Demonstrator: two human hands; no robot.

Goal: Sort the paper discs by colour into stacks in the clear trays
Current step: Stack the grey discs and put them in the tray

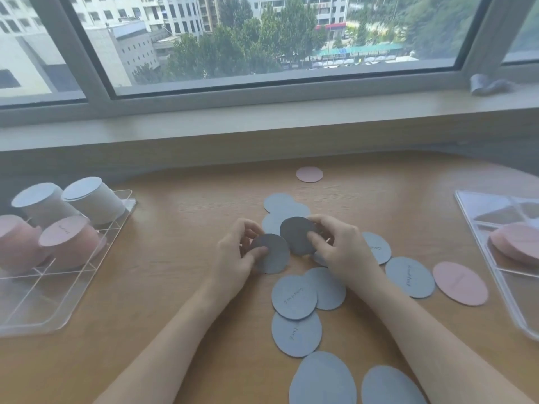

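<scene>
Two blue paper discs [358, 383] closest to the lens, well below the grip, more blue ones trailing up toward it. Both forearms angled inward over the wooden desk [163, 287], meeting at centre. Left hand [236, 258] curled, thumb on top, pinching a dark blue-grey disc [272, 255] at its left edge. Right hand [338, 246] likewise curled, thumb pressed onto a second dark disc [297, 234], overlapping the first, tilted up. Pink disc [459, 282] lying flat, right of the grip. Left clear tray [87, 275] holding pink and pale blue stacks; right clear tray [478, 228] with a pink stack [516, 246].
</scene>
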